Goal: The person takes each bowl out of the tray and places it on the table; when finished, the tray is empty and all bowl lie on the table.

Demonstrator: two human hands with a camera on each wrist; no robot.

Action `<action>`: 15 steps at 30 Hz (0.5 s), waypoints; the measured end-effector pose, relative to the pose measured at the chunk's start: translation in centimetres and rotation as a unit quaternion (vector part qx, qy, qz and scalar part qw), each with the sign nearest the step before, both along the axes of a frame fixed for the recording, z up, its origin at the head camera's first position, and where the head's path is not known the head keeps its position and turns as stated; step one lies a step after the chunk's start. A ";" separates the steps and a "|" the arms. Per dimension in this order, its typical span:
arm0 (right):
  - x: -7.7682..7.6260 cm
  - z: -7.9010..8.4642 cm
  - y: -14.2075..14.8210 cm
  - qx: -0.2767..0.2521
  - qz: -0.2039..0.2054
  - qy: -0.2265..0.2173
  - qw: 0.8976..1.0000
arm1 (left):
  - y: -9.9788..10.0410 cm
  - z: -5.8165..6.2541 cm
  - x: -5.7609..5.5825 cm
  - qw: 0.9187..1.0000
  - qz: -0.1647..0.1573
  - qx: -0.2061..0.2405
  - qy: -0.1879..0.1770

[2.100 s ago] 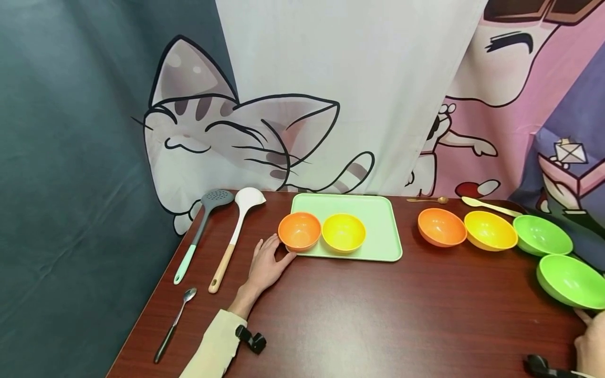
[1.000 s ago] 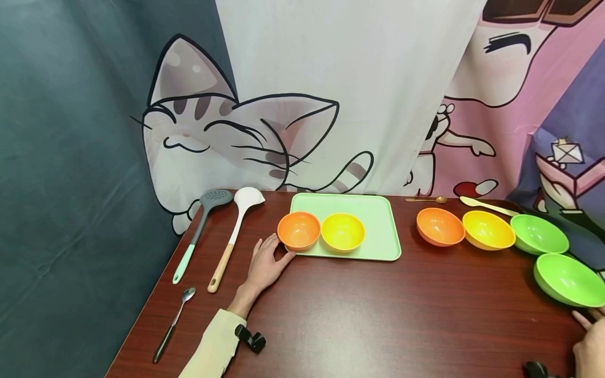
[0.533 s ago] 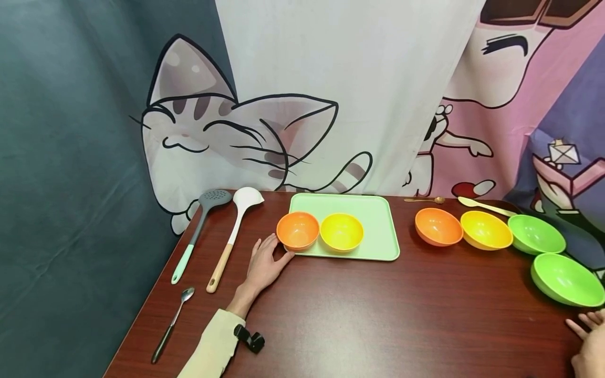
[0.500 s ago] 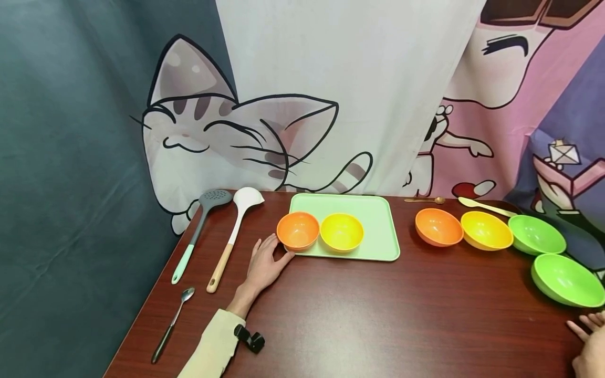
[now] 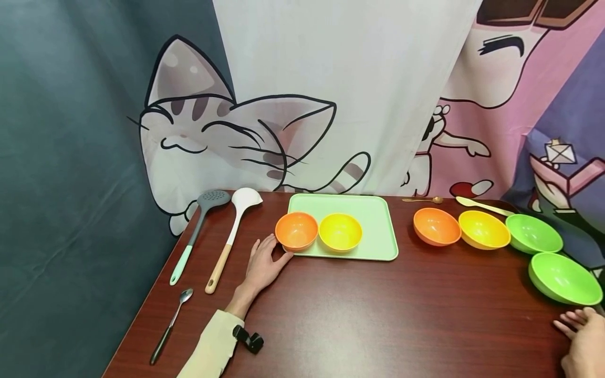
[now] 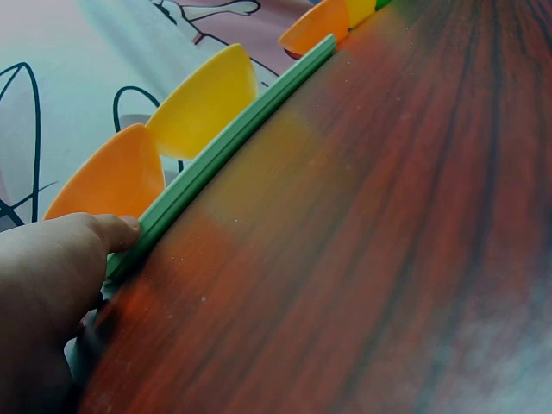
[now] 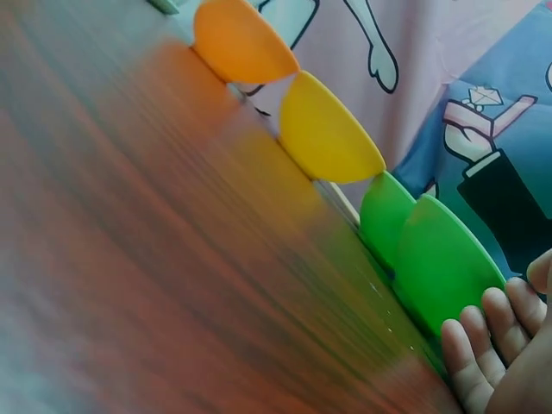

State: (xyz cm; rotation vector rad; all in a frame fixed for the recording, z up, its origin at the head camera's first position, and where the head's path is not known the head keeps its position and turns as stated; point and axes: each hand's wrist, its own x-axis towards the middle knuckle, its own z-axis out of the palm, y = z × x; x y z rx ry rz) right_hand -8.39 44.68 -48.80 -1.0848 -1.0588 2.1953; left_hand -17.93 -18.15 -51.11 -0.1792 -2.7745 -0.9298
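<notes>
My left hand (image 5: 262,266) rests at the near left corner of a pale green tray (image 5: 382,231), fingers loosely extended beside an orange bowl (image 5: 296,231). In the left wrist view its thumb (image 6: 119,231) lies at the tray's rim; the other fingers are mostly hidden. A yellow bowl (image 5: 340,232) stands on the tray, right of the orange one. At the right edge, my right hand (image 5: 586,341) has its fingers spread just in front of the nearest green bowl (image 5: 564,278). The right wrist view shows these fingers (image 7: 474,332) straight, overlapping that bowl's side.
Another orange bowl (image 5: 437,227), yellow bowl (image 5: 484,230) and green bowl (image 5: 534,233) line the back right. Behind them lie a small golden spoon (image 5: 423,200) and a pale yellow knife (image 5: 483,205). On the left are a slotted turner (image 5: 200,226), white ladle (image 5: 236,231) and black-handled spoon (image 5: 171,326).
My right hand has come away from the near green bowl's edge, moving left and further into view with fingers spreading. The left hand stays at the tray; the head view shifts slightly.
</notes>
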 end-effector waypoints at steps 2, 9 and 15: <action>-0.1 -0.1 -0.6 0.031 -0.005 0.004 0.999 | 0.0 -0.1 0.0 1.000 0.000 -0.001 0.001; -0.5 -0.8 -2.9 0.133 0.000 0.043 0.990 | -0.1 -0.1 0.0 1.000 0.002 0.000 -0.001; -0.8 -0.7 -4.4 0.118 0.033 0.099 0.988 | -0.1 0.0 -0.1 1.000 0.002 0.001 -0.011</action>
